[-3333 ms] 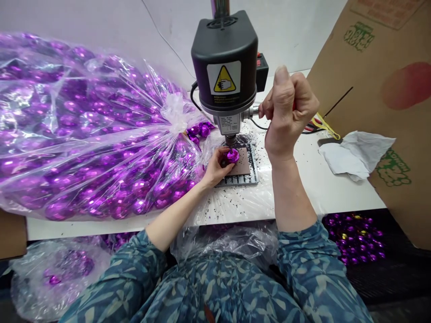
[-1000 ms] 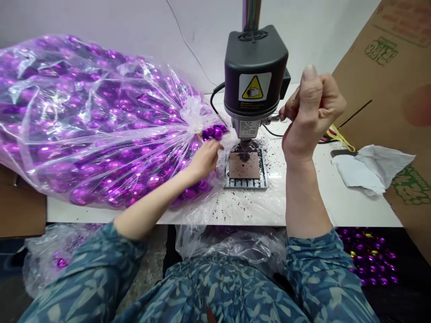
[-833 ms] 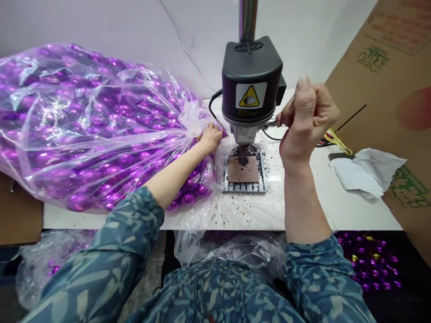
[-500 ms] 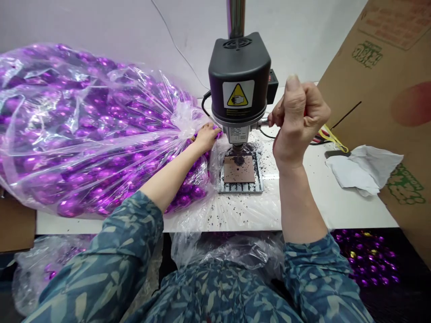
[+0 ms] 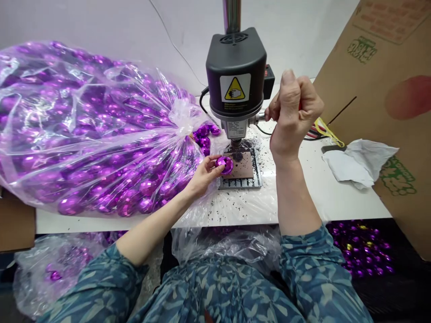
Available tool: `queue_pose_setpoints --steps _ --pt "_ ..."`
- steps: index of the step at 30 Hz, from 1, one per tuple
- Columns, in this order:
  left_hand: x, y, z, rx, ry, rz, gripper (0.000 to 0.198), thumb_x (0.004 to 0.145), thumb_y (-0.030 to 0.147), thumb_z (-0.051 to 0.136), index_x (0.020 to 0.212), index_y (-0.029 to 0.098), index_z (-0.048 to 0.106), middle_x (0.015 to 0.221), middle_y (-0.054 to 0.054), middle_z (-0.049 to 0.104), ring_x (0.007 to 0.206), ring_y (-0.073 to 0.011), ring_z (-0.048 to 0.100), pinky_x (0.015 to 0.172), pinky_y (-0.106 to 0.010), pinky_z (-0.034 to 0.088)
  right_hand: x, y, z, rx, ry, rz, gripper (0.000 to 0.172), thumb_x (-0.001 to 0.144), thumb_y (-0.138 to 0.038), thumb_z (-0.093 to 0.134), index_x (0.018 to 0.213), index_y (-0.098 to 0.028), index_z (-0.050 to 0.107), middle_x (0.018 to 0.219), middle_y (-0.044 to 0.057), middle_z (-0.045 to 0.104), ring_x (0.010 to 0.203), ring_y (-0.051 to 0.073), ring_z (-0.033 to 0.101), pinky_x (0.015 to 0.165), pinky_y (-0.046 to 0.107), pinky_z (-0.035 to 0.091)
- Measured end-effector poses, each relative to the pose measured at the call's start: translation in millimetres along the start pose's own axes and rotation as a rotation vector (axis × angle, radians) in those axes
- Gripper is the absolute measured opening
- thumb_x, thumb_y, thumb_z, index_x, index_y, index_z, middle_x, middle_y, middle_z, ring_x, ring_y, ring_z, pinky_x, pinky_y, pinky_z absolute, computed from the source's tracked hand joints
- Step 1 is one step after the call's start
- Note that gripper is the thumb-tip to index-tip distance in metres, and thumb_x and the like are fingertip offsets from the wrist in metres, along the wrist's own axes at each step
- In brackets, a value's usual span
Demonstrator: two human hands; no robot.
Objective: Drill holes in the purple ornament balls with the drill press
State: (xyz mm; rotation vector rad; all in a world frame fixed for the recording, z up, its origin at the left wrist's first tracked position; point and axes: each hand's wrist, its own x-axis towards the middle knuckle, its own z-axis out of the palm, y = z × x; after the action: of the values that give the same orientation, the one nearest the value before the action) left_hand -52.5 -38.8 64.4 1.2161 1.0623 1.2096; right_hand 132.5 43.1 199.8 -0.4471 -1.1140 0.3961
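My left hand pinches a shiny purple faceted ball at the left edge of the brown pad on the drill press base. The black drill press head with a yellow warning label stands above it, its bit just over the pad. Up at the right side of the press, my right hand is a closed fist around the feed lever. A big clear plastic bag full of purple balls lies on the white table, its open mouth next to my left hand.
Dark drilling chips are scattered over the plastic sheet around the press base. A crumpled white cloth lies to the right. A large cardboard box leans at the far right. More purple balls lie below the table edge.
My left hand has come out of the bag's mouth holding a purple ball and moved right to the pad's edge. The right fist stayed on the lever.
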Motion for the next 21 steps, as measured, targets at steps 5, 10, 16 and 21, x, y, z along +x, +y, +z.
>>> queue_pose_setpoints --steps 5,10,16,21 --pt "31.2 -37.6 9.8 0.021 0.081 0.084 0.048 0.086 0.046 0.084 0.124 0.025 0.062 0.115 -0.009 0.076 0.108 -0.0242 0.074 0.102 -0.049 0.060 -0.8 1.7 -0.6 -0.072 -0.020 0.004 0.065 0.088 -0.081 0.051 0.065 -0.026 0.026 0.052 -0.007 0.028 0.045 0.008 0.026 0.046 0.031 0.030" --pt "50.0 -49.1 16.6 0.123 0.145 0.107 0.047 0.084 0.039 0.086 0.120 0.022 0.062 0.109 -0.008 0.075 0.105 -0.0242 0.073 0.101 -0.048 0.059 -1.4 4.9 -1.7 -0.113 -0.038 0.009 0.065 0.091 -0.079 0.049 0.067 -0.026 0.022 0.054 -0.006 0.025 0.048 0.010 0.023 0.047 0.032 0.030" --pt "51.7 -52.2 20.5 0.204 0.181 0.102 0.046 0.083 0.034 0.086 0.120 0.020 0.061 0.111 -0.009 0.074 0.103 -0.0218 0.072 0.095 -0.041 0.060 -1.3 11.5 -7.5 -0.180 -0.074 0.058 0.065 0.088 -0.084 0.047 0.067 -0.026 0.027 0.059 -0.003 0.029 0.052 0.013 0.030 0.051 0.033 0.036" --pt "50.3 -53.7 25.3 0.302 0.115 0.160 0.048 0.078 0.022 0.086 0.120 0.020 0.062 0.112 -0.007 0.075 0.097 -0.0205 0.073 0.092 -0.039 0.061 -1.1 10.9 -7.4 -0.168 -0.064 0.049 0.065 0.087 -0.085 0.045 0.066 -0.026 0.029 0.057 -0.004 0.030 0.050 0.012 0.029 0.049 0.033 0.036"
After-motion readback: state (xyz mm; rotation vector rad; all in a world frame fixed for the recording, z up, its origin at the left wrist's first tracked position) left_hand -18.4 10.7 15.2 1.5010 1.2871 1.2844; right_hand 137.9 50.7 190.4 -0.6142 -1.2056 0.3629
